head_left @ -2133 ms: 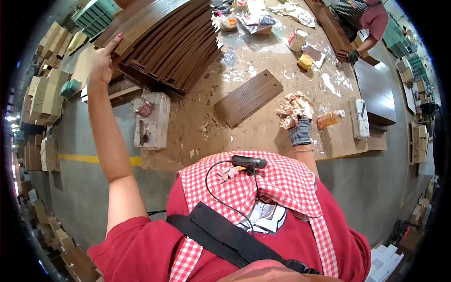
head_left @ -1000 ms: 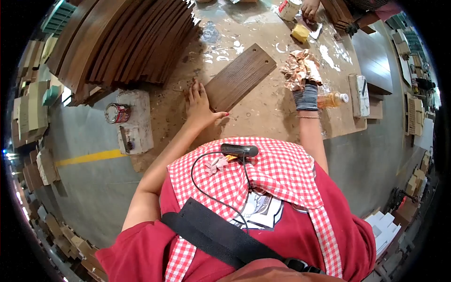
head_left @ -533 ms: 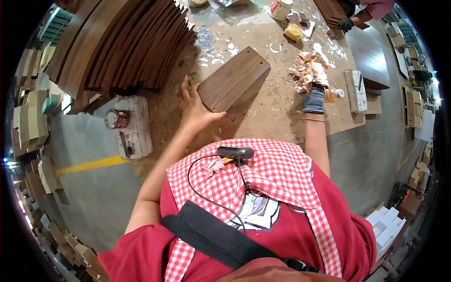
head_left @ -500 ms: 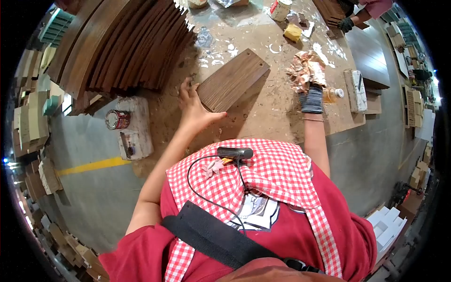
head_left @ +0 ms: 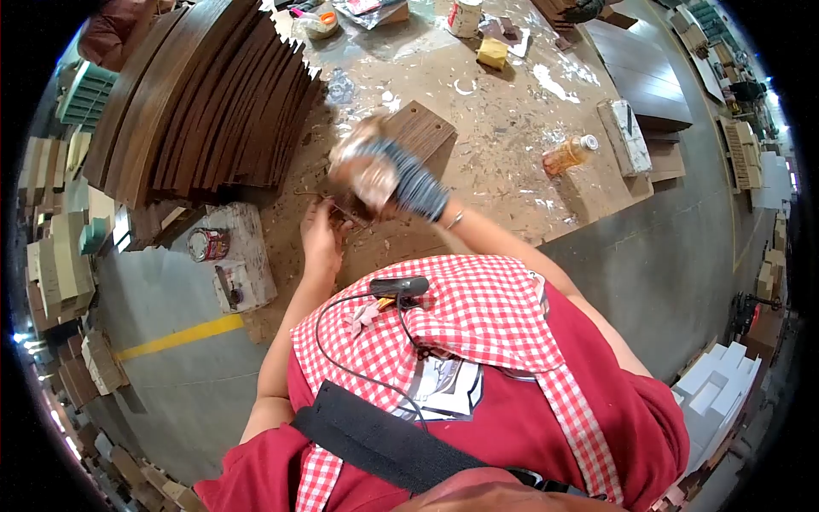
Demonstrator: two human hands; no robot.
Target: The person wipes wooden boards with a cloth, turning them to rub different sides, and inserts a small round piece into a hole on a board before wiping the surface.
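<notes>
A brown wooden board [head_left: 424, 132] with small holes at its far end lies on the worktable [head_left: 486, 200]. My right hand [head_left: 412, 183], in a grey-striped glove, is closed on a crumpled, stained rag [head_left: 363, 166] and presses it over the board's near part. Motion blurs the rag, and together they hide much of the board. My bare left hand [head_left: 320, 241] grips the board's near left end, its fingers partly hidden there. To the right stands a glass bottle [head_left: 570, 156] with amber liquid.
Many curved brown boards [head_left: 213, 102] are stacked at the left. A paint can [head_left: 208, 245] sits on a stained block at lower left. At the back are a yellow sponge [head_left: 492, 53] and a white can [head_left: 465, 17]. Flat panels [head_left: 640, 72] lie at the right.
My right hand has swung left with the rag, from beside the bottle onto the board. My left hand has shifted down and left at the board's near end. The view has turned slightly.
</notes>
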